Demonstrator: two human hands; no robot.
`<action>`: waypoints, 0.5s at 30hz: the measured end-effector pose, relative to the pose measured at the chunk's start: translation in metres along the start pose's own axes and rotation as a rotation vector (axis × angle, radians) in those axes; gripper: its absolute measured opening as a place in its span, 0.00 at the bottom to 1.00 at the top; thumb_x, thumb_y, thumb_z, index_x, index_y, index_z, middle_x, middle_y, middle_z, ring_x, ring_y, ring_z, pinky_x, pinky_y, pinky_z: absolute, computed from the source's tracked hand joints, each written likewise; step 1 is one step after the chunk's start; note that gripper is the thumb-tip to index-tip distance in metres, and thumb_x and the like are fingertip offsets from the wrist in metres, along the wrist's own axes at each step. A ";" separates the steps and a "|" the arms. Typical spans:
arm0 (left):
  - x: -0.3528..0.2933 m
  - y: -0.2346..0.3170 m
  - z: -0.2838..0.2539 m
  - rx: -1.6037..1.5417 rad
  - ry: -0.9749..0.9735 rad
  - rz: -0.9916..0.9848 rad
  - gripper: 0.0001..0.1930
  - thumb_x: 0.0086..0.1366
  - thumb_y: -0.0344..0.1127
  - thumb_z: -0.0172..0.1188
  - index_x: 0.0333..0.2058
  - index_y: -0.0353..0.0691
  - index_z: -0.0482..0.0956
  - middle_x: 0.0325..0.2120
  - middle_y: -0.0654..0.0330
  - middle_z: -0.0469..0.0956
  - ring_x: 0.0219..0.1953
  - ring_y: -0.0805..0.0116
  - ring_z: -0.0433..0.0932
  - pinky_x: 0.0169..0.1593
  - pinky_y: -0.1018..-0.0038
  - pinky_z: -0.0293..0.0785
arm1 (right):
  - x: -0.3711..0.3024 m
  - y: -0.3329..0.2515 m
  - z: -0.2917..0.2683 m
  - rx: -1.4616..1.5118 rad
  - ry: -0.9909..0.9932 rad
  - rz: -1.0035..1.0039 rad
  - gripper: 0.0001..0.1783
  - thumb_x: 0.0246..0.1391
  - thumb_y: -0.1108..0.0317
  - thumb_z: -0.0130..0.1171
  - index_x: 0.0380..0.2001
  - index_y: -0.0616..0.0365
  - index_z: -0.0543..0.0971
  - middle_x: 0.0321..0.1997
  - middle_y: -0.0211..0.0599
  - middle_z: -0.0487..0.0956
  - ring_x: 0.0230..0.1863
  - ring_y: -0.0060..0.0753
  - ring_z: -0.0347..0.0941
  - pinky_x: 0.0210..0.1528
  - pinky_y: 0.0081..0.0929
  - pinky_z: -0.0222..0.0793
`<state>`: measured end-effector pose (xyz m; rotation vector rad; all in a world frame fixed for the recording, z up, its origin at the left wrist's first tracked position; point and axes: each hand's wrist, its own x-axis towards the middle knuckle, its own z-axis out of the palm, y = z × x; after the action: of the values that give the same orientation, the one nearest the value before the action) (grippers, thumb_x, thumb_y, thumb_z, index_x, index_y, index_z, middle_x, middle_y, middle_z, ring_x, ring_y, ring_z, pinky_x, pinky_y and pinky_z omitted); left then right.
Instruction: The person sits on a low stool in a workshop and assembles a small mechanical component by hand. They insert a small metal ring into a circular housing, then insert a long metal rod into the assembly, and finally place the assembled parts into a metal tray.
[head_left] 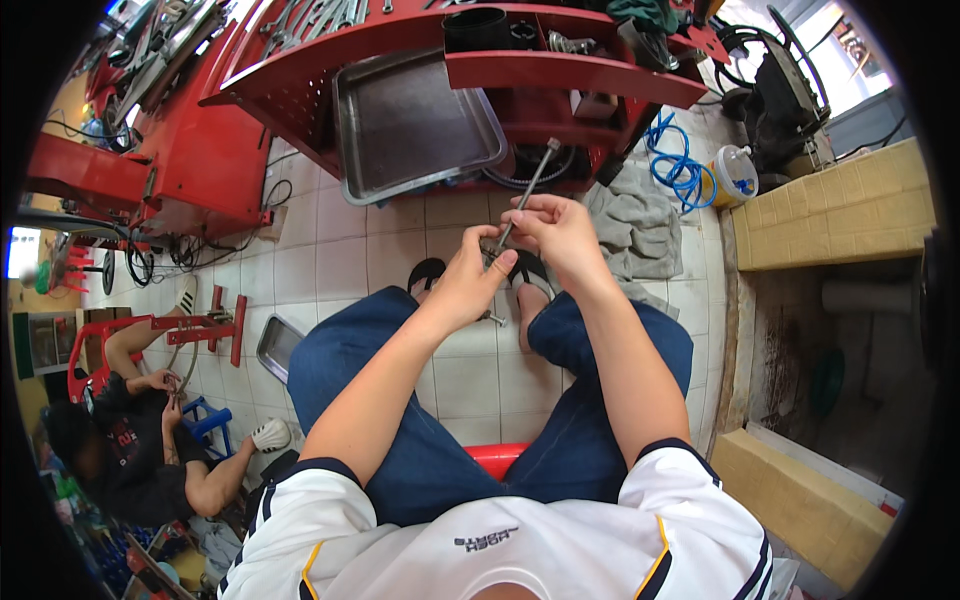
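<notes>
Above my knees, a long thin metal bolt (537,175) slants up and away, its thicker head at the far end. The fingers of my right hand (560,238) are closed around the middle of its shank. My left hand (478,278) is closed at the bolt's lower end, near small metal parts (489,247) whose kind I cannot make out. From beneath the left hand sticks another small metal end (496,319), partly hidden by the palm. Both hands are close together, between my knees and the red tool cart (560,70).
A metal tray (415,120) leans against the cart. Grey cloth (635,225) and a coiled blue hose (680,165) lie on the tiles to the right. At left, another person (140,440) sits near a red metal stand (215,325); a small tray (280,345) lies beside my left knee.
</notes>
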<state>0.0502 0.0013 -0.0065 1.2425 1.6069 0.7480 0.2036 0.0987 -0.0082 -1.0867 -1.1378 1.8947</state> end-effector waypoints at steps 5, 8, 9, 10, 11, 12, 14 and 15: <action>-0.001 -0.011 0.003 -0.025 0.048 0.062 0.32 0.73 0.56 0.55 0.61 0.36 0.62 0.42 0.47 0.78 0.45 0.57 0.78 0.52 0.64 0.72 | -0.002 -0.006 0.012 -0.161 0.060 0.003 0.20 0.60 0.68 0.67 0.51 0.70 0.76 0.38 0.39 0.83 0.37 0.23 0.79 0.40 0.22 0.77; 0.001 -0.013 0.005 0.030 0.102 0.169 0.32 0.72 0.56 0.57 0.60 0.36 0.63 0.45 0.46 0.78 0.49 0.54 0.78 0.55 0.62 0.71 | 0.003 0.002 0.004 -0.346 0.073 -0.020 0.21 0.60 0.68 0.67 0.51 0.71 0.76 0.38 0.39 0.82 0.36 0.24 0.79 0.39 0.22 0.77; 0.000 -0.013 0.005 0.048 0.104 0.161 0.31 0.71 0.55 0.58 0.60 0.36 0.63 0.47 0.46 0.77 0.51 0.53 0.78 0.56 0.62 0.71 | 0.002 0.004 0.002 -0.230 0.043 -0.018 0.22 0.60 0.67 0.67 0.52 0.71 0.75 0.39 0.39 0.82 0.37 0.24 0.79 0.39 0.22 0.77; -0.001 -0.009 0.004 0.067 0.107 0.155 0.31 0.71 0.54 0.59 0.59 0.35 0.64 0.48 0.46 0.77 0.52 0.51 0.77 0.57 0.61 0.71 | 0.001 0.003 0.002 -0.115 0.014 -0.018 0.23 0.60 0.66 0.68 0.52 0.71 0.75 0.39 0.39 0.82 0.37 0.24 0.79 0.39 0.21 0.77; -0.002 -0.006 0.003 0.085 0.109 0.150 0.31 0.70 0.54 0.60 0.59 0.35 0.64 0.50 0.46 0.76 0.54 0.50 0.77 0.58 0.60 0.70 | 0.000 0.002 0.002 0.000 -0.016 -0.018 0.24 0.60 0.66 0.68 0.53 0.71 0.74 0.39 0.39 0.82 0.38 0.24 0.80 0.40 0.21 0.77; -0.002 -0.004 0.002 0.126 0.139 0.190 0.30 0.70 0.53 0.60 0.58 0.35 0.64 0.51 0.45 0.76 0.55 0.49 0.76 0.58 0.60 0.70 | -0.001 0.000 0.002 0.035 -0.016 -0.022 0.25 0.60 0.66 0.68 0.54 0.71 0.73 0.40 0.40 0.82 0.39 0.24 0.80 0.40 0.20 0.77; -0.003 -0.002 0.001 0.211 0.204 0.268 0.29 0.70 0.51 0.61 0.58 0.35 0.65 0.52 0.44 0.75 0.56 0.48 0.75 0.59 0.59 0.70 | -0.002 -0.004 0.009 0.104 -0.023 -0.030 0.26 0.61 0.66 0.67 0.56 0.70 0.72 0.42 0.40 0.82 0.42 0.25 0.80 0.42 0.20 0.77; -0.004 -0.002 0.001 0.221 0.202 0.275 0.29 0.70 0.50 0.61 0.58 0.35 0.65 0.53 0.44 0.75 0.57 0.47 0.75 0.59 0.59 0.70 | -0.003 -0.004 0.013 0.033 0.008 -0.038 0.27 0.61 0.67 0.66 0.57 0.71 0.71 0.41 0.41 0.82 0.42 0.25 0.80 0.43 0.21 0.77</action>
<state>0.0507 -0.0027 -0.0076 1.6137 1.7375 0.9095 0.1935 0.0928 0.0004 -1.0466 -1.1112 1.8724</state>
